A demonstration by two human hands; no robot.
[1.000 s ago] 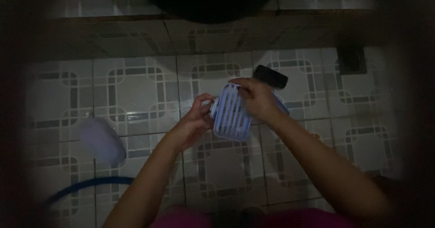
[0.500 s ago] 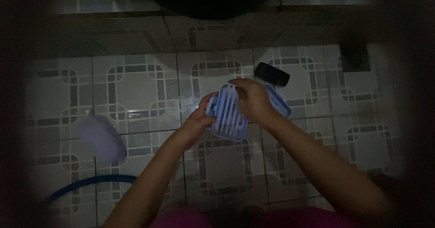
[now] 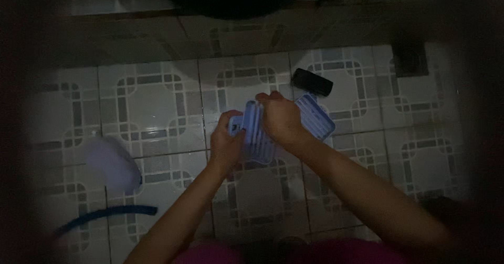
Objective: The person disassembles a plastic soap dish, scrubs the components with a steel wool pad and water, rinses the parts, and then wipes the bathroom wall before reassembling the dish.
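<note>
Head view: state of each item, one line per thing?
Ribbed blue tray: held off the floor, tilted, gripped by both hands.
Left hand: fingers closed on the tray's left edge.
Right hand: fingers closed over the tray's top.
Second blue piece: behind the right hand; held or lying, cannot tell.
Black object: lying flat on the tiled floor.
Pale bottle: on its side on the floor.

A dim home washroom: patterned tiled floor [image 3: 157, 106], floor drain [image 3: 409, 59].
</note>
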